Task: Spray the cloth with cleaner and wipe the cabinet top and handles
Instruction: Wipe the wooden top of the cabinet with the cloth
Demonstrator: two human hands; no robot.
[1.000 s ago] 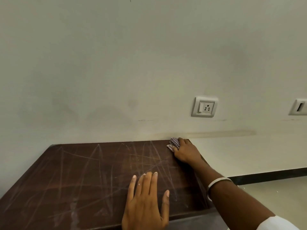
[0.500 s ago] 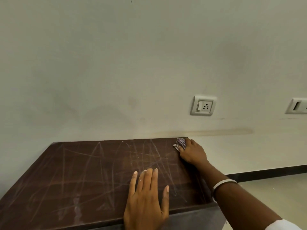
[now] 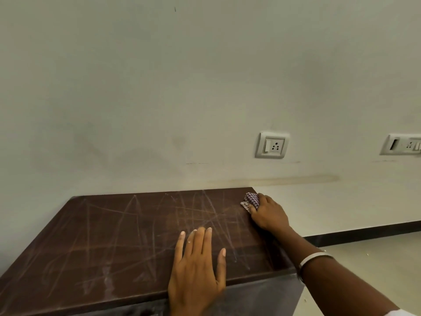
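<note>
Our right hand has slid the gripped cloth to the tabletop's far right corner, seemingly its edge; left hand rests flat, unwiped surface leftward.

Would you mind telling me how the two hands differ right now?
The left hand lies flat with straight fingers, near the front edge; the right hand is curled around the checked cloth, at the far right corner. The left holds nothing. Both rest on the cabinet top.

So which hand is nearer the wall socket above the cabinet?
Right. The right hand grips the cloth at the cabinet top's far right corner, just below the socket. The left hand lies flat at the near edge.
</note>
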